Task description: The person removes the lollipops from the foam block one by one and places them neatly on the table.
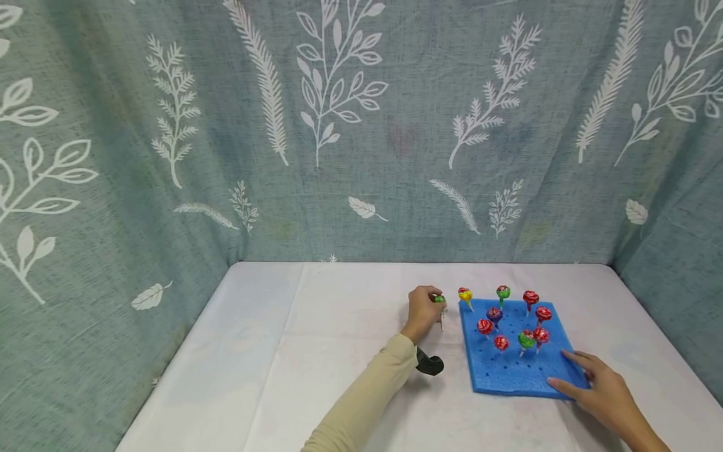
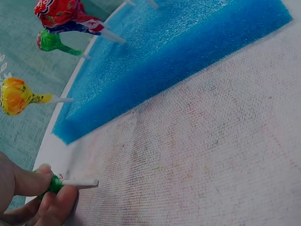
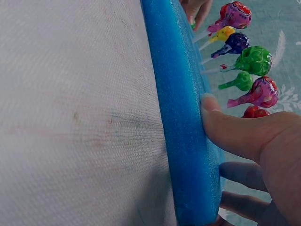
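My left hand (image 1: pixel 422 312) pinches a green-wrapped lollipop (image 2: pixel 55 183) between thumb and fingers, left of a blue foam board (image 1: pixel 508 376). Its white stick points down in the head view; the fingers hide most of the candy. My right hand (image 1: pixel 607 389) rests at the board's near right corner with fingers spread, the thumb (image 3: pixel 225 125) on the board near its front edge. Several lollipops stand upright in the board, among them a yellow one (image 1: pixel 465 294) at the far left corner, a dark blue one (image 1: pixel 494 314), a green one (image 1: pixel 526 339) and a red one (image 1: pixel 530 297).
Small holes dot the board's top around the sticks. A white cloth (image 1: pixel 327 339) covers the table. A black curved device (image 1: pixel 430 365) sits at my left wrist. The patterned green-grey curtain (image 1: pixel 407 207) hangs behind the table and along its sides.
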`<state>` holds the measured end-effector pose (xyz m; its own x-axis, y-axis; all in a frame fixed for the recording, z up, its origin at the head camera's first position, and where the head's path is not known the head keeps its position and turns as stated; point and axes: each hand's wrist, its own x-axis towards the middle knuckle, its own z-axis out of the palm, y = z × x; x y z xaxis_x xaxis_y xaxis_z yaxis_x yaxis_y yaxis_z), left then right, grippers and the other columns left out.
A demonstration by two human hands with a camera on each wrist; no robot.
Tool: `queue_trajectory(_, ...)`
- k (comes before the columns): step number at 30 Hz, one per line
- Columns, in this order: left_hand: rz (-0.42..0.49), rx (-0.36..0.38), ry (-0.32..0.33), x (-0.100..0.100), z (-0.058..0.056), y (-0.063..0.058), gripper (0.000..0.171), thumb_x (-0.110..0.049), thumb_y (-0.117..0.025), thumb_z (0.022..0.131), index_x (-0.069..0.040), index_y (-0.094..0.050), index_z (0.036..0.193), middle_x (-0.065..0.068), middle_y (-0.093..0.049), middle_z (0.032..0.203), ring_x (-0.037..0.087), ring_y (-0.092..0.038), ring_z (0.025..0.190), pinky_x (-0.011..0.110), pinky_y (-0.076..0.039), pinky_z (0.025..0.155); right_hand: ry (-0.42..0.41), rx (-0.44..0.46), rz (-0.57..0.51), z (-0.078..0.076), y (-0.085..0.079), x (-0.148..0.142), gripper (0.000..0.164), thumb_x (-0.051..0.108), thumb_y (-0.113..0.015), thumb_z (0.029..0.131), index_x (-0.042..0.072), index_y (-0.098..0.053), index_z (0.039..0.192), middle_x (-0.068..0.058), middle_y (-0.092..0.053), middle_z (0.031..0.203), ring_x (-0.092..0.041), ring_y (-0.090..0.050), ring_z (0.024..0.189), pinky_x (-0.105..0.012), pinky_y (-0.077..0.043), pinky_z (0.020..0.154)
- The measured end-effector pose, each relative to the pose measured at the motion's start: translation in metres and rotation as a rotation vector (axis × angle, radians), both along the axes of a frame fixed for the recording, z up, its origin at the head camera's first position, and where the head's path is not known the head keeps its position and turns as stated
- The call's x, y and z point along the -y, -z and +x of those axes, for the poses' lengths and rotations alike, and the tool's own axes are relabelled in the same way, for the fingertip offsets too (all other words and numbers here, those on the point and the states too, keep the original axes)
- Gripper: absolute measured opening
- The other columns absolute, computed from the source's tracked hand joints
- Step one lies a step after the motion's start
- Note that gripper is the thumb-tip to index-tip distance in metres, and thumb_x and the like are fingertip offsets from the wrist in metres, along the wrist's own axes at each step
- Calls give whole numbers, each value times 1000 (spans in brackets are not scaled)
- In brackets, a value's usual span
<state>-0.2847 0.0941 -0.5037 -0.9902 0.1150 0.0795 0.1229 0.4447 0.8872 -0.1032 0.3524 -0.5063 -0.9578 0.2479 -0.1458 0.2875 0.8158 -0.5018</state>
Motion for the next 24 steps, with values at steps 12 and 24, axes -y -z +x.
queue_trajectory(12,30,9,-22,0,0,3,26,4,-74,77,2,-70,102,6,-56,75,13,-58,65,21,-50,47,-7,-13,3,0,1,-1,104,64,-69,71,-14,-39,133,-41,-31,129,-57,-42,107,-60,-45,84)
queue_trajectory(24,58,-2,-9,4,3,1,29,2,-76,75,4,-69,103,16,-58,87,17,-60,70,23,-52,48,-23,10,3,0,1,-1,102,63,-68,73,-14,-39,133,-43,-30,130,-59,-41,110,-60,-44,84)
